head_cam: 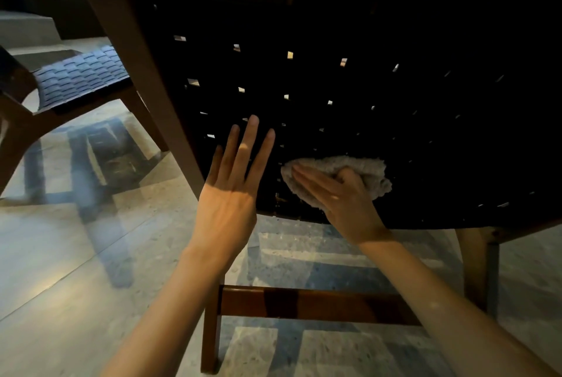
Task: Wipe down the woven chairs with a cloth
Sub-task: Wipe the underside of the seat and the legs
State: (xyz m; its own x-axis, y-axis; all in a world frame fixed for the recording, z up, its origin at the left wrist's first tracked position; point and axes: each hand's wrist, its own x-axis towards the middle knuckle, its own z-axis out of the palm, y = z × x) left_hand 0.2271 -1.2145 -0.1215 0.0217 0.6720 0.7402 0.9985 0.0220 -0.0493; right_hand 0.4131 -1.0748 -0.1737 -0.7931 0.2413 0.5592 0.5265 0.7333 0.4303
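Place: this is looking like a sitting area in a home or lounge; which one is not showing.
Seating: a low wooden woven chair is standing close up, with a second chair of the same kind sitting to the left.
Floor: a polished pale stone floor is reflecting the chair legs.
Background: a grey step is rising behind.
Light: dim indoor light is falling.

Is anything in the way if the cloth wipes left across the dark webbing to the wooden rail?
Yes: the left hand, fingers straight, lies over the webbing between the cloth in the right hand and the wooden rail. Rightward, nothing visible blocks it.
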